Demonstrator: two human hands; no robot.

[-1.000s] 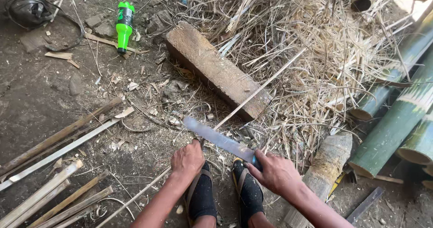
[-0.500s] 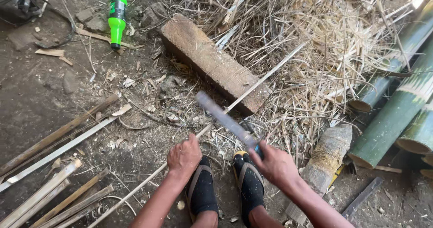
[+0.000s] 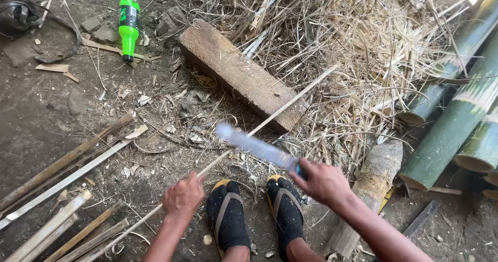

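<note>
My left hand point(image 3: 182, 197) grips a long thin bamboo strip point(image 3: 290, 102) that runs from the lower left up to the right across a wooden block point(image 3: 238, 74). My right hand point(image 3: 322, 181) holds a broad flat-bladed knife point(image 3: 254, 145), blurred with motion, its blade lying against the strip just above my feet. Both feet point(image 3: 257, 215), in dark socks and sandals, rest on the dirt between my arms.
Split bamboo slats point(image 3: 67, 174) lie at the lower left. Thick green bamboo poles point(image 3: 456, 117) are stacked at the right, beside a short log stump point(image 3: 371, 181). A heap of dry shavings point(image 3: 363, 39) fills the upper right. A green plastic bottle point(image 3: 128, 27) lies at the upper left.
The knife blade has swung, tilting up and then coming back down along the strip. My left hand has stayed on the strip. The view has shifted slightly.
</note>
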